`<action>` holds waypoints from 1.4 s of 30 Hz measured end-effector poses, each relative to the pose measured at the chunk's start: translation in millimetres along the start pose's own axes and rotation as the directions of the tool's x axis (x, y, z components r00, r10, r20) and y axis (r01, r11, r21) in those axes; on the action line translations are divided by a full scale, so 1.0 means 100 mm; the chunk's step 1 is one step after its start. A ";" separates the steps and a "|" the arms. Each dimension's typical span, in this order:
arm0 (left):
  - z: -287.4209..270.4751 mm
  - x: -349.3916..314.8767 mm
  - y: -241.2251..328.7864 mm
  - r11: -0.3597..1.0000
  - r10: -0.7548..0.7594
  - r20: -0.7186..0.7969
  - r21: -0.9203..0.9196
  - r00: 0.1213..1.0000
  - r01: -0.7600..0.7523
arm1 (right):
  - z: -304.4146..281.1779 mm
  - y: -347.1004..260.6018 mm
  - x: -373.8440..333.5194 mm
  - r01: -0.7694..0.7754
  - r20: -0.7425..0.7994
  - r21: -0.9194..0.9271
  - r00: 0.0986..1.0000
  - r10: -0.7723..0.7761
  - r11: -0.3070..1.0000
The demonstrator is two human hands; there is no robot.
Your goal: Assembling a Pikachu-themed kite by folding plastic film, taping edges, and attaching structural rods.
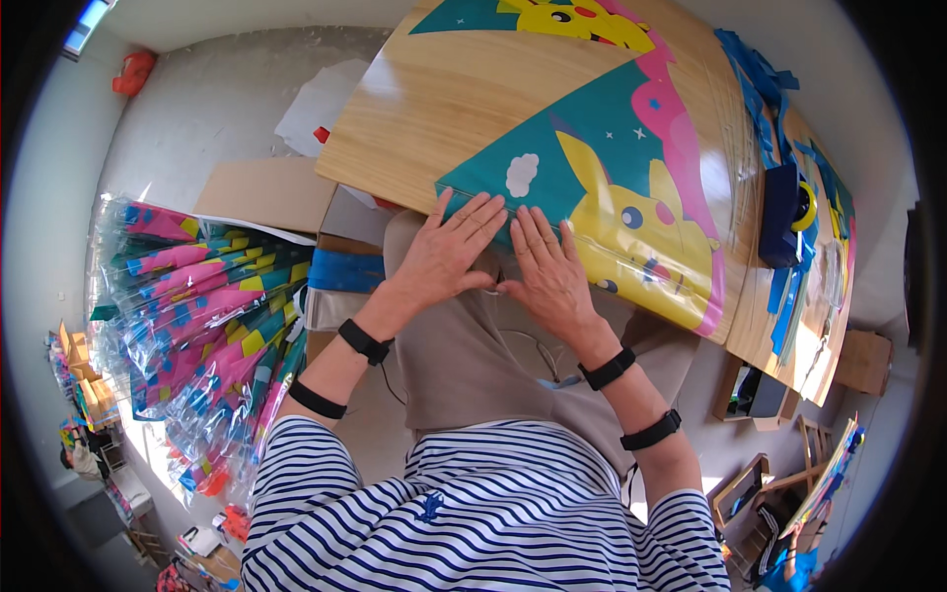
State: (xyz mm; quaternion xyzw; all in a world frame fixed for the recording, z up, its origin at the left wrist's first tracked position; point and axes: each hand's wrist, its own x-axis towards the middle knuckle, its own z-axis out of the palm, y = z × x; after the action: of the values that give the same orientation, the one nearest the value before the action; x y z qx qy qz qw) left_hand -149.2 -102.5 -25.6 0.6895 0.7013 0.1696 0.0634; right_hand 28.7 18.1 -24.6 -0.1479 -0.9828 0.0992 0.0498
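A glossy triangular printed sheet (592, 138), teal with a yellow cartoon character and a pink wavy border, lies on the wooden table (424, 109) and bends down over its near edge. My left hand (449, 252) rests flat on the sheet's left corner, fingers stretched out. Beside it, my right hand (552, 281) lies on the near edge, fingers also extended, thumbs almost meeting. Neither hand grips anything that I can see. Farther up the table is a second printed sheet (572, 12) with the same character, partly cut off by the view.
A dark blue tape dispenser (781, 222) with a yellow wheel stands on the right side, among blue strips (782, 306). To my left, several folded printed sheets in clear film (202, 321) lean in a pile beside an open cardboard box (266, 192). Wooden frames (760, 483) stand lower right.
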 end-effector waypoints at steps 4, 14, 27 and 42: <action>-0.01 -0.01 -0.08 1.000 0.016 0.005 -0.003 1.000 -0.016 | 0.00 0.01 0.00 0.011 -0.007 0.025 1.000 -0.011 1.000; -0.11 -0.06 -0.23 0.994 0.016 0.018 0.112 1.000 -0.018 | 0.01 0.02 0.00 0.016 -0.018 0.039 1.000 -0.015 0.999; -0.12 -0.16 -0.34 0.997 -0.029 -0.062 0.073 0.998 0.034 | 0.02 0.00 0.00 0.001 -0.041 0.042 0.999 0.000 0.999; -0.31 -0.14 -0.25 0.987 -0.086 -0.148 0.121 0.985 0.105 | 0.05 0.00 -0.01 -0.015 -0.070 0.054 0.997 0.019 0.998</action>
State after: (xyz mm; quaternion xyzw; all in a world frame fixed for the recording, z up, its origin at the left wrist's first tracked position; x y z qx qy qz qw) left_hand -182.1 -120.5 -6.8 0.6437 0.7458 0.1699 -0.0232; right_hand 28.8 16.6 -29.4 -0.1583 -0.9761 0.1206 0.0875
